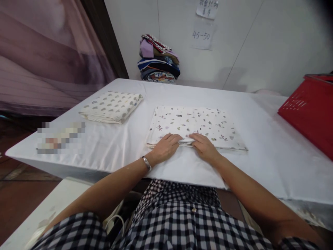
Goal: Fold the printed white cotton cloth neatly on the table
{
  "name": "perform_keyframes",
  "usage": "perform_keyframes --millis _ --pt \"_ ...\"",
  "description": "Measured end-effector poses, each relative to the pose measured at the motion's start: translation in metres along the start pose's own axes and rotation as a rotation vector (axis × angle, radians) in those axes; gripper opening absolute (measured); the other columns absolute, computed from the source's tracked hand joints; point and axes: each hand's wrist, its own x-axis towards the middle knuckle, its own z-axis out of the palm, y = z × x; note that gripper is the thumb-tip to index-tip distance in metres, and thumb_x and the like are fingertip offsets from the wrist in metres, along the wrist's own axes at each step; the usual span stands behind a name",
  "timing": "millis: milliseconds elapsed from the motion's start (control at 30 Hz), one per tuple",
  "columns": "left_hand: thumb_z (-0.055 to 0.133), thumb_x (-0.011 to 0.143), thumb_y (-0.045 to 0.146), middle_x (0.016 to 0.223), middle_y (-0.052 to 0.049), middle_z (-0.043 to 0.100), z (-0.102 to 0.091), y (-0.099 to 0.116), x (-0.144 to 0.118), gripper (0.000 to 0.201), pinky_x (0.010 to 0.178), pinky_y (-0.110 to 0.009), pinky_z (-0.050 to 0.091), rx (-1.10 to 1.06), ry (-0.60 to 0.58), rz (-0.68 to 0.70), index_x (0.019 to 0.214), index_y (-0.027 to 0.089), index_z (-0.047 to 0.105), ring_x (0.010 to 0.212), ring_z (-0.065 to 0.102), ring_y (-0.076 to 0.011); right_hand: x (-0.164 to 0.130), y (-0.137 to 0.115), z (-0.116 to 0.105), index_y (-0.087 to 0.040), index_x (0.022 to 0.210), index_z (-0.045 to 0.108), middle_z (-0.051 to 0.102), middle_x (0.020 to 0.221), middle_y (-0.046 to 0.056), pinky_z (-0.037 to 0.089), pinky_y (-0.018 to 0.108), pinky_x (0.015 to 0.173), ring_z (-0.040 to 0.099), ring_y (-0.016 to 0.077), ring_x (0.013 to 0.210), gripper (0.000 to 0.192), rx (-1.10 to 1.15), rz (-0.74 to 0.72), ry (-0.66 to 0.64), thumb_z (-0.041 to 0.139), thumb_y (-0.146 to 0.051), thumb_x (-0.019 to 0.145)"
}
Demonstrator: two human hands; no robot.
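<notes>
A white cloth with small printed plants and figures lies folded in a flat rectangle in front of me. My left hand is at the middle of its near edge, fingers on top and curled over the layers. Close by on the right, my right hand grips the same edge in a like way. Between the two hands the stacked layers of the edge show, slightly bunched. Both thumbs are mostly hidden.
Another folded cloth with grey-green prints lies on the white-covered table at left, near a blurred-out item. A red basket stands at right. Behind the far edge is a pile of folded fabrics; paper signs hang on the wall.
</notes>
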Motion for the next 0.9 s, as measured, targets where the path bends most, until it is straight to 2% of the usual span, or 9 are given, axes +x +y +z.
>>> perform_keyframes --millis 67,167,267,367,500,700,900 --pt "0.034 0.093 0.014 0.117 -0.006 0.061 -0.002 0.000 -0.001 0.026 0.100 -0.039 0.038 -0.013 -0.005 -0.004 0.107 0.017 0.056 0.113 0.051 -0.0186 -0.001 0.000 0.000 -0.017 0.087 0.063 0.056 0.129 0.011 0.044 0.047 0.096 0.045 0.0250 0.123 0.021 -0.019 -0.005 -0.007 0.043 -0.012 0.090" --pt "0.038 0.091 0.014 0.113 -0.007 0.062 -0.003 -0.003 -0.002 0.022 0.097 -0.040 0.041 -0.004 -0.028 0.032 0.090 0.017 0.059 0.109 0.053 -0.0196 -0.001 0.000 0.001 -0.018 0.087 0.063 0.054 0.131 0.010 0.042 0.047 0.097 0.043 0.0252 0.125 0.021 -0.037 0.003 -0.010 0.043 -0.011 0.089" --pt "0.043 0.088 0.014 0.105 -0.009 0.064 -0.002 -0.006 -0.003 0.017 0.089 -0.039 0.045 -0.027 -0.023 0.042 0.081 0.017 0.058 0.101 0.057 -0.0200 0.000 -0.001 0.002 -0.019 0.087 0.063 0.057 0.125 0.009 0.042 0.044 0.095 0.046 0.0229 0.119 0.021 -0.009 0.028 -0.045 0.045 -0.009 0.087" --pt "0.047 0.085 0.013 0.100 -0.009 0.065 0.001 -0.008 -0.002 0.013 0.084 -0.039 0.047 -0.025 0.007 0.033 0.082 0.017 0.058 0.094 0.060 -0.0208 0.003 -0.002 0.001 -0.019 0.088 0.062 0.060 0.119 0.007 0.043 0.040 0.092 0.050 0.0203 0.113 0.020 0.021 0.051 -0.088 0.044 -0.009 0.088" --pt "0.048 0.086 0.018 0.109 -0.011 0.065 0.005 -0.007 0.006 0.012 0.081 -0.041 0.047 0.064 0.019 0.068 0.090 0.018 0.059 0.094 0.060 -0.0246 0.007 -0.002 -0.001 -0.018 0.089 0.061 0.060 0.119 0.006 0.042 0.037 0.092 0.049 0.0193 0.112 0.019 0.011 0.060 -0.090 0.044 -0.011 0.089" --pt "0.043 0.088 0.013 0.122 -0.009 0.059 0.008 0.010 0.028 0.025 0.084 -0.039 0.045 0.121 -0.064 0.131 0.108 0.017 0.057 0.100 0.057 -0.0241 0.007 0.000 0.002 -0.019 0.092 0.061 0.058 0.119 0.007 0.042 0.036 0.091 0.047 0.0182 0.112 0.017 -0.022 0.076 -0.096 0.045 -0.017 0.092" --pt "0.042 0.087 0.012 0.119 -0.010 0.061 0.013 0.011 0.032 0.026 0.083 -0.040 0.046 0.127 -0.070 0.105 0.105 0.016 0.060 0.101 0.057 -0.0253 0.006 0.000 0.004 -0.020 0.095 0.063 0.056 0.125 0.005 0.037 0.038 0.095 0.041 0.0201 0.121 0.017 -0.161 0.085 -0.106 0.046 -0.023 0.094"
